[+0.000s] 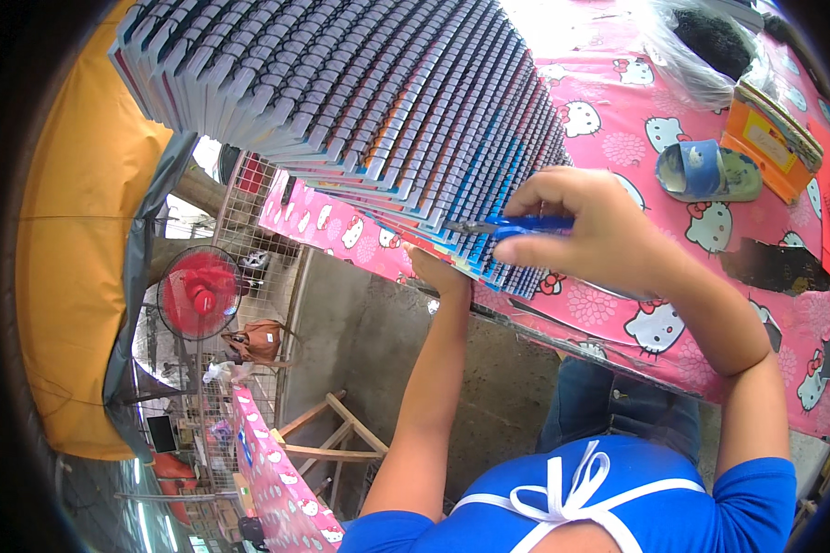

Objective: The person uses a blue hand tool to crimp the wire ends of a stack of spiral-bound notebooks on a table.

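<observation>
A tall stack of wire-bound notebooks (pixel 369 101) fills the upper middle, its black wire bindings lined up in slanting rows. My right hand (pixel 572 221) is closed around the blue handles of a pair of pliers (pixel 530 223). The metal jaws point left and lie over the bindings near the stack's near end; whether they grip a wire is too small to tell. My left hand (pixel 438 272) is against the lower side of the stack, just below the plier jaws. Most of its fingers are hidden by the notebooks.
The stack rests on a table with a pink cartoon-patterned cover (pixel 609 138), torn at the right. A blue slipper (pixel 705 172), an orange box (pixel 765 143) and a clear plastic bag (pixel 664 46) lie there. To the left are a red fan (pixel 200 293) and a wooden stand (pixel 332 433).
</observation>
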A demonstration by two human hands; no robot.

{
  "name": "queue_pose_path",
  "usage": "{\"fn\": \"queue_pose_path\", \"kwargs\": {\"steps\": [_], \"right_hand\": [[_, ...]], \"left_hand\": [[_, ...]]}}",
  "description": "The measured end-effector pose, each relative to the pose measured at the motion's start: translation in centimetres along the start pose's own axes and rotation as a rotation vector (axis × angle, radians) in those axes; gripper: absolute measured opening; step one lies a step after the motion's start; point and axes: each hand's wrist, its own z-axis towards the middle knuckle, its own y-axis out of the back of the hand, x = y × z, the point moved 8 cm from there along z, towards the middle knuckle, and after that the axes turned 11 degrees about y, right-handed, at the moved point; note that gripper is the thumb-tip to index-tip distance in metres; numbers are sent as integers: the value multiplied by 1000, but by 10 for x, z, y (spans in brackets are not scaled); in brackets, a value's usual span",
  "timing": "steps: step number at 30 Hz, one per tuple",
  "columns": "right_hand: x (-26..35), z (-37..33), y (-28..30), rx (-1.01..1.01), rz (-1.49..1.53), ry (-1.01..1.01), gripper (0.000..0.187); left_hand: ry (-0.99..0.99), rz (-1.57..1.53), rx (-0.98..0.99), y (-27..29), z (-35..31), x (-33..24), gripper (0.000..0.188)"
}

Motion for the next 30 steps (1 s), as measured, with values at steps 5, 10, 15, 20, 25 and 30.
{"fn": "queue_pose_path", "kwargs": {"steps": [5, 10, 15, 20, 25, 30], "right_hand": [[-31, -8, -13, 223, 553, -497, 39], [21, -17, 11, -164, -326, 300, 38], [6, -5, 1, -111, -224, 229, 38], [-36, -16, -31, 213, 714, -664, 40], [5, -17, 1, -86, -238, 248, 37], [18, -15, -2, -191, -460, 442, 42]], "left_hand": [[-21, 357, 31, -13, -6, -23, 61], [198, -276, 53, -9, -10, -14, 60], [179, -317, 42, -9, -12, -18, 60], [109, -96, 46, -2, 0, -1, 59], [79, -83, -7, -6, -10, -22, 59], [113, 138, 59, -5, -4, -17, 58]]}}
